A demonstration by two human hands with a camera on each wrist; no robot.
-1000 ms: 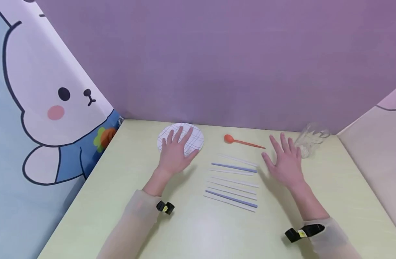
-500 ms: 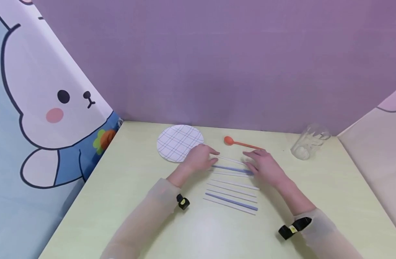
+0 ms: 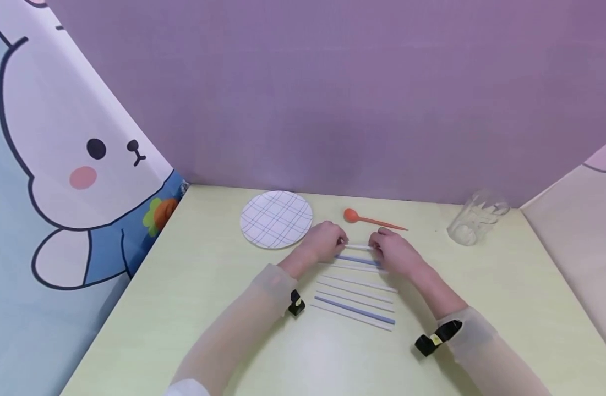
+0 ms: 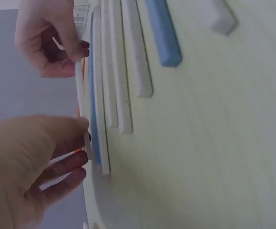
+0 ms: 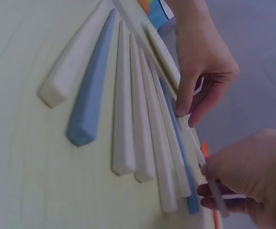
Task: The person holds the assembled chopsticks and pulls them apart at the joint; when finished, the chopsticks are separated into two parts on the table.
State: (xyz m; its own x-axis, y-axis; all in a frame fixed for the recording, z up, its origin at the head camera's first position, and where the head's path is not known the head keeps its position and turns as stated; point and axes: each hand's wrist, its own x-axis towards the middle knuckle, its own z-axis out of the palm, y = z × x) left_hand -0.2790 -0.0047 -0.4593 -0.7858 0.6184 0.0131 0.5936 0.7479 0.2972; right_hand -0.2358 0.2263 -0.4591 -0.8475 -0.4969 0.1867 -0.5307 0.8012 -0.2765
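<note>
In the head view, my left hand [image 3: 323, 241] and right hand [image 3: 396, 252] grip the two ends of the farthest white chopstick [image 3: 359, 247]. The left wrist view has my left thumb and fingers [image 4: 73, 126] pinching its left end. On the right wrist view, the other end of that chopstick [image 5: 218, 198] runs between the fingers of my right hand [image 5: 257, 176]. Nearer me, several white chopsticks [image 3: 359, 284] and two blue ones lie side by side in a column, one blue chopstick [image 3: 354, 310] near the front, another [image 3: 358, 259] just below my hands.
A round white plate [image 3: 276, 219] with a blue grid lies behind my left hand. Behind the chopsticks lies an orange spoon [image 3: 351, 215]. A clear glass mug [image 3: 468, 228] is at the back right, near the purple wall [image 3: 332, 110].
Both hands, spread open over the plate and beside the mug a second ago, have come inward to the farthest white chopstick and taken hold of its ends.
</note>
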